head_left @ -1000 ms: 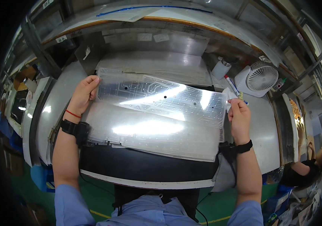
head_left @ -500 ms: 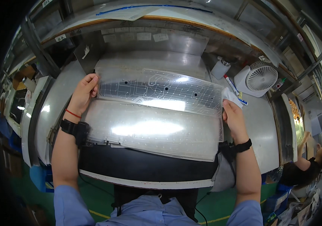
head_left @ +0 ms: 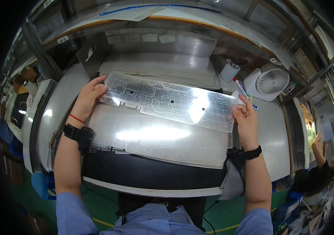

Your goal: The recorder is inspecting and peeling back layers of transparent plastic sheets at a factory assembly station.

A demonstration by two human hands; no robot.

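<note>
A clear plastic sheet printed with fine circuit lines (head_left: 159, 98) is held up by its two short ends, its right end a little lower. My left hand (head_left: 90, 97) pinches the left end between thumb and fingers. At the right end my right hand (head_left: 245, 119) grips the edge, with thumb in front and fingers partly spread. Beneath it lies a stack of similar clear sheets (head_left: 163, 147), with bright glare on top. The stack rests over a black mat (head_left: 151, 172) at the table's front edge.
A white fan (head_left: 268, 82), a spray bottle (head_left: 229, 71) and a red-capped marker (head_left: 240, 86) stand or lie at the back right. Above the far side runs a shelf (head_left: 167, 19). A co-worker (head_left: 319, 172) in dark clothing is at the far right.
The sheet has lifted and tilted, its glare moving to the right half. My right hand's fingers have spread and moved up slightly. The co-worker's arm has risen.
</note>
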